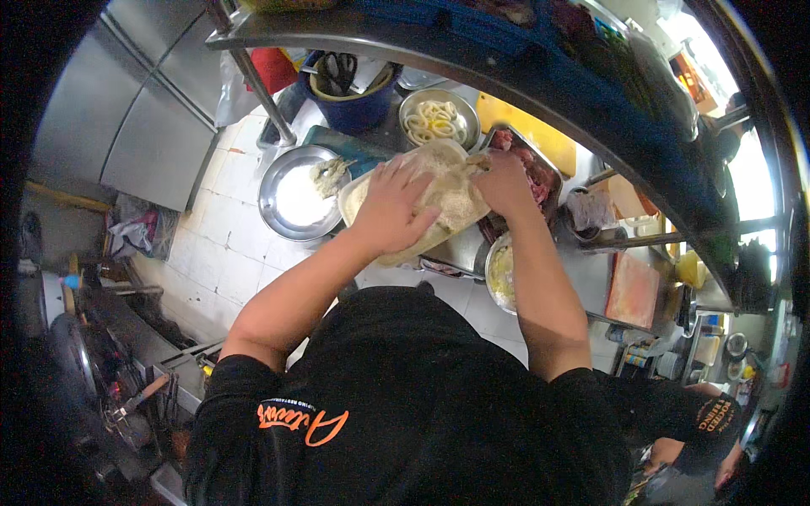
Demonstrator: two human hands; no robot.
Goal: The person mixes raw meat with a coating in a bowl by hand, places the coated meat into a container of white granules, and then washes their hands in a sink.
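Observation:
A shallow pale tub of breadcrumbs (459,196) lies before me, slanting across the worktop. My left hand (398,205) rests palm down on the crumbs with its fingers spread. My right hand (503,180) is at the tub's right end, its fingers curled at a small coated piece (478,164); whether they grip it is hard to tell. To the left a steel bowl of white flour (302,199) holds a clump of floured pieces (329,177) at its edge. Raw squid rings with something yellow (436,123) fill a steel bowl behind the tub.
Beside my right hand is a metal tray of raw meat (538,177). A yellow cutting board (531,133), a blue bucket with utensils (351,107) and a bowl (502,272) stand around. A steel shelf edge (392,44) crosses overhead. A co-worker's sleeve (690,411) is at right.

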